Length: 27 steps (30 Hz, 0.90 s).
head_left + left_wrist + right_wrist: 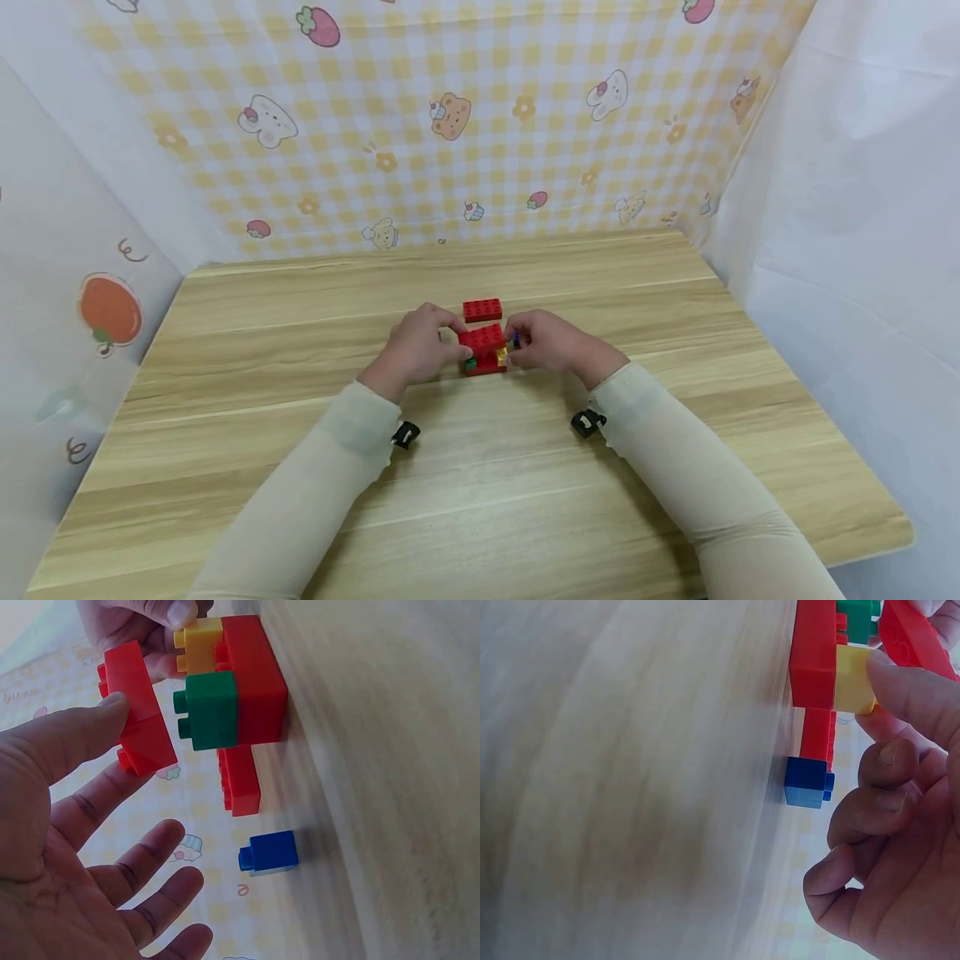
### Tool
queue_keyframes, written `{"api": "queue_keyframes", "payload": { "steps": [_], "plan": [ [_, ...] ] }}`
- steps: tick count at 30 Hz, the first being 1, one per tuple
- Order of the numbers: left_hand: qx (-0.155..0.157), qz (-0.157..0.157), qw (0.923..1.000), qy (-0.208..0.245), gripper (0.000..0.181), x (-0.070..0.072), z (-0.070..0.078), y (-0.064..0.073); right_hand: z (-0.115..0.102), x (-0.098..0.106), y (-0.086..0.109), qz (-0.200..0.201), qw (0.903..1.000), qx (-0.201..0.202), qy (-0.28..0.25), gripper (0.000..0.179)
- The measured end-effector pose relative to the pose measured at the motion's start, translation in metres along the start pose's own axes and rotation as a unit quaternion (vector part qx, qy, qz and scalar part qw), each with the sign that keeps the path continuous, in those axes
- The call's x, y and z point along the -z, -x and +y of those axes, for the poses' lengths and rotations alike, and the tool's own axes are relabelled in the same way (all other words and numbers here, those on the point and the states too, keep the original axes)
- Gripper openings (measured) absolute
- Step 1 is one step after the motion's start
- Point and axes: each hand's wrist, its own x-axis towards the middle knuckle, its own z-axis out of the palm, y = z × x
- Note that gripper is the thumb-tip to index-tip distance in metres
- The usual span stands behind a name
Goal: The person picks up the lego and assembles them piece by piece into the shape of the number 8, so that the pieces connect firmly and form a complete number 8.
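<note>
A: Where's the raised red brick (483, 337)?
B: Middle of the head view, tilted. The left hand (423, 342) pinches it between thumb and finger, the other fingers spread. In the right wrist view its far end runs off the right edge.

A: What's under it?
B: A bottom red brick (259, 682) bearing a green brick (214, 711) and a yellow brick (853, 679). The left wrist view shows a gap below the raised one; from the head it covers much of them.

A: And the right hand (551, 340)?
B: Thumb and index clamp the yellow brick, the other fingers curled. I can't tell whether it also touches the raised brick.

A: Anything farther out?
B: A back red brick (482, 311), just above the raised one in the head view, and two small blocks. One blue brick (806, 778) peeks past the right hand's fingers; a second blue brick (271, 851) shows well in the left wrist view, but the left hand mostly hides it from the head. All stand on the wooden counter (487, 483). Checked cloth (510, 50) fills the top, its upper prints cut off.
</note>
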Motion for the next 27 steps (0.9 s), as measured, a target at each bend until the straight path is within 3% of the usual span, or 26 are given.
{"api": "queue_keyframes", "payload": {
  "steps": [27],
  "plan": [
    [-0.001,0.002,0.9999,-0.015,0.022,-0.0088,-0.0006,0.0021,0.0042,-0.0001,-0.0022,-0.001,0.9998,0.003,-0.022,0.015]
  ]
}}
